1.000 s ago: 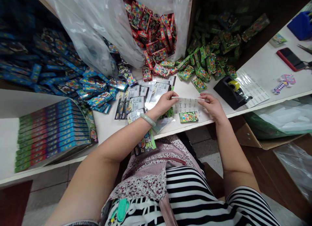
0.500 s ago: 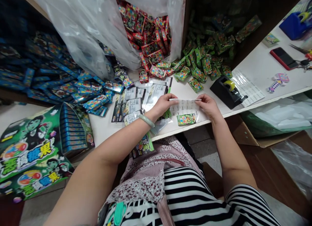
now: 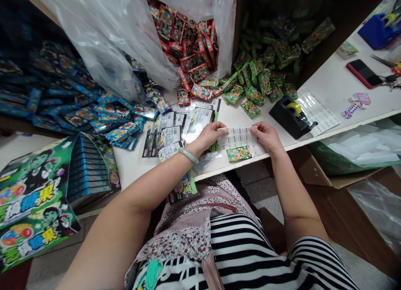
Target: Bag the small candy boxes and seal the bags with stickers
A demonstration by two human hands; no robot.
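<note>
From the head camera, I look down at the white table [image 3: 332,87] in front of me. My left hand [image 3: 209,135] and my right hand [image 3: 266,136] both grasp the sheet of round stickers [image 3: 239,136]: the left pinches its far left corner between thumb and fingertips, the right pinches its far right corner the same way. The sheet lies near the table's front edge, between my two hands, with its far edge lifted a little. A small green box [image 3: 239,153] rests on the near part of the sheet, at 6 o'clock from the sheet's middle and just beside both hands. A pale green bangle [image 3: 188,155] sits on my left wrist.

At 9 o'clock from my left hand lie flat printed packets [image 3: 173,129], overlapping one another. At 2 o'clock from my right hand stands a black tape dispenser [image 3: 291,114]. At 12 o'clock a heap of green boxes [image 3: 260,77] spreads over the table, and at 11 o'clock red boxes [image 3: 188,44] spill from a clear plastic bag [image 3: 119,39]. Blue boxes [image 3: 65,94] pile up far off at 10 o'clock. A red phone [image 3: 360,73] lies well apart at 2 o'clock.
</note>
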